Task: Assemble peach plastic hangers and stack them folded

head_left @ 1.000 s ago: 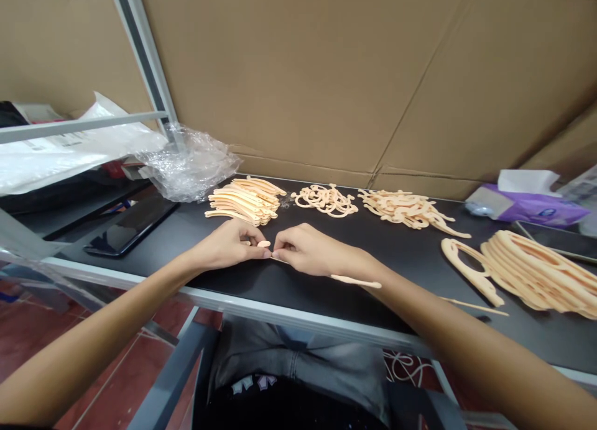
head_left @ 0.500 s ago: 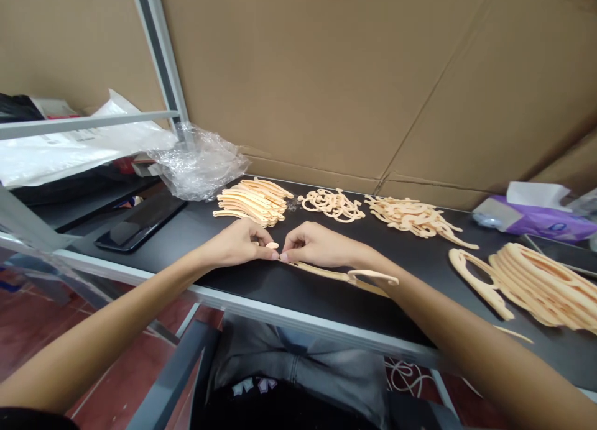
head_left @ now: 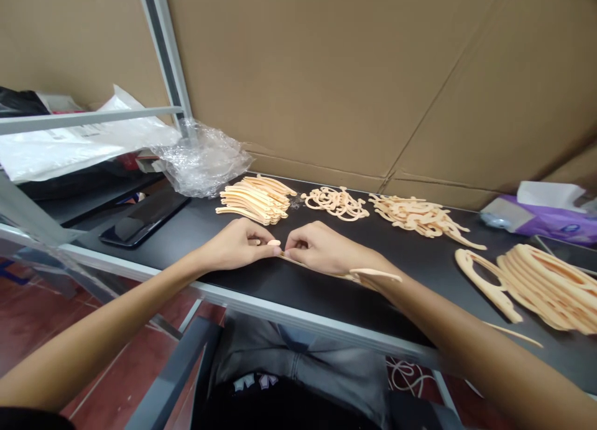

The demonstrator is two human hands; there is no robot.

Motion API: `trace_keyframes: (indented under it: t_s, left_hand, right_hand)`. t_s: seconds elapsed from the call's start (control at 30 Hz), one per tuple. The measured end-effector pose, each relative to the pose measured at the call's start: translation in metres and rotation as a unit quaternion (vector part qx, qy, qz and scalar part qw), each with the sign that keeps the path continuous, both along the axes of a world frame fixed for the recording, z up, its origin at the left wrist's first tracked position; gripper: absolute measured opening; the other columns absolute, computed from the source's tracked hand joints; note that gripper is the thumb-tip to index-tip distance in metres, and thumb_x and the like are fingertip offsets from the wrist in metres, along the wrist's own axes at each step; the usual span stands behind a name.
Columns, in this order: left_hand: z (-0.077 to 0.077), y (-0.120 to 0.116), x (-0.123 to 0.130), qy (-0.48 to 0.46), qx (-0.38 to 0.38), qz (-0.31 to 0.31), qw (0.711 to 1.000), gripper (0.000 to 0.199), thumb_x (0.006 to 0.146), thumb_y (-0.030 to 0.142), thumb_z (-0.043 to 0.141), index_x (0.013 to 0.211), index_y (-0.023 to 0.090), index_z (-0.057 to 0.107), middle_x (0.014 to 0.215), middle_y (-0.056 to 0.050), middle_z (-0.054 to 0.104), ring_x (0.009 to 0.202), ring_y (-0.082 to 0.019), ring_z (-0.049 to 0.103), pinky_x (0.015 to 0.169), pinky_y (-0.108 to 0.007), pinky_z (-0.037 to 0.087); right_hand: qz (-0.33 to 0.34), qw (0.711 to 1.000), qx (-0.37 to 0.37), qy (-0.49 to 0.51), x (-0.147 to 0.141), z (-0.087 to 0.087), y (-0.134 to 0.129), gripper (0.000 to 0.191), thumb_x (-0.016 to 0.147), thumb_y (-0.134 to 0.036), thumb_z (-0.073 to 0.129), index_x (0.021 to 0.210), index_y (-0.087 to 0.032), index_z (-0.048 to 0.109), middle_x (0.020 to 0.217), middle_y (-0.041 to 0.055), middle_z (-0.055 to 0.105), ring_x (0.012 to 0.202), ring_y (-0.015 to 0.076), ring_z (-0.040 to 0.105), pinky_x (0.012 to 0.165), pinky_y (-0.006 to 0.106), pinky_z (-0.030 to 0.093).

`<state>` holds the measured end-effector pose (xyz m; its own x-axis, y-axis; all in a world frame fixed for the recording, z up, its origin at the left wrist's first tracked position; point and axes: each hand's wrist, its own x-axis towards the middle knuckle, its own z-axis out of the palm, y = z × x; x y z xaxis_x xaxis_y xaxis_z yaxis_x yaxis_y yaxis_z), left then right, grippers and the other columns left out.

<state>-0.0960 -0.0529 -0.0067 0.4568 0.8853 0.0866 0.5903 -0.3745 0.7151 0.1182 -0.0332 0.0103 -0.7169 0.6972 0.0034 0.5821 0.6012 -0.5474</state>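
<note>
Between my two hands is a thin peach plastic piece (head_left: 338,274) with a curved hook-like part that lies by my right wrist. My left hand (head_left: 240,245) pinches its left end, where a small rounded tip shows between the fingers. My right hand (head_left: 319,247) is closed on the same piece just beside it, the fingertips nearly touching. Behind them lie a pile of peach strips (head_left: 255,199), a heap of small hooks (head_left: 336,203) and a heap of mixed curved parts (head_left: 417,215).
Stacked peach hanger-like pieces (head_left: 550,287) lie at the right of the black table (head_left: 298,299). A purple tissue pack (head_left: 555,219) is behind them. At the left are a black phone-like slab (head_left: 144,219), clear plastic wrap (head_left: 205,160) and a metal frame (head_left: 168,57).
The held piece has tilted, so its hooked part looks flatter beside my right wrist. Both hands stay closed, and the view has shifted slightly.
</note>
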Motion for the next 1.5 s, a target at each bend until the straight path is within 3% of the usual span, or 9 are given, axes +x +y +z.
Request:
trace_keyframes:
  t_s: [0.13,0.27,0.37,0.73,1.23,1.5]
  left_hand:
    - [-0.002,-0.007,-0.009,0.005,0.09,-0.014,0.996,0.031,0.093,0.037,0.056,0.091,0.015,0.078,0.08,-0.004,0.07,0.07,-0.013,0.059,0.061,-0.022,0.042]
    - [-0.007,-0.011,-0.014,0.041,0.232,-0.051,0.971,0.023,0.095,0.027,0.057,0.095,0.017,0.078,0.087,-0.005,0.073,0.077,-0.014,0.065,0.071,-0.023,0.047]
    - [-0.011,-0.012,-0.013,0.05,0.281,-0.072,0.956,0.02,0.095,0.023,0.059,0.094,0.017,0.078,0.088,-0.006,0.074,0.077,-0.014,0.067,0.072,-0.024,0.048]
    - [-0.016,-0.012,-0.011,0.105,0.387,-0.081,0.913,0.019,0.096,0.021,0.058,0.09,0.018,0.077,0.084,-0.002,0.073,0.07,-0.012,0.065,0.065,-0.023,0.046]
    - [-0.015,-0.014,-0.01,0.141,0.41,-0.082,0.897,0.018,0.096,0.02,0.056,0.093,0.019,0.075,0.087,-0.002,0.073,0.07,-0.012,0.064,0.062,-0.023,0.044]
    - [-0.006,-0.017,-0.006,0.223,0.474,-0.116,0.844,0.024,0.097,0.017,0.05,0.087,0.016,0.071,0.075,-0.002,0.066,0.056,-0.011,0.055,0.052,-0.028,0.034]
  right_hand:
    - [-0.009,1.0,0.003,0.028,0.005,-0.002,-0.001,0.019,0.084,-0.015,0.057,0.082,-0.014,0.076,0.07,0.001,0.069,0.061,0.0099,0.054,0.06,0.022,0.037]
    - [-0.006,0.999,0.002,0.036,0.009,-0.002,-0.004,0.019,0.084,-0.013,0.057,0.082,-0.014,0.076,0.07,0.0006,0.069,0.061,0.0097,0.054,0.06,0.022,0.037]
    - [0.013,0.999,0.027,0.034,0.01,-0.003,-0.005,0.021,0.084,-0.011,0.056,0.083,-0.015,0.077,0.071,0.0015,0.07,0.062,0.0101,0.054,0.061,0.022,0.037]
    - [0.018,0.999,0.043,0.006,0.01,-0.002,-0.004,0.021,0.088,-0.012,0.055,0.086,-0.013,0.076,0.077,0.0038,0.073,0.066,0.0108,0.058,0.063,0.022,0.038]
    - [0.046,0.992,0.12,-0.013,0.014,-0.009,-0.006,0.022,0.092,-0.018,0.051,0.088,-0.015,0.073,0.089,0.0073,0.073,0.079,0.0156,0.061,0.069,0.026,0.038]
    - [0.07,0.978,0.188,-0.061,0.013,-0.004,-0.016,0.023,0.097,-0.018,0.049,0.086,-0.013,0.069,0.087,0.0087,0.07,0.081,0.0179,0.06,0.073,0.029,0.039]
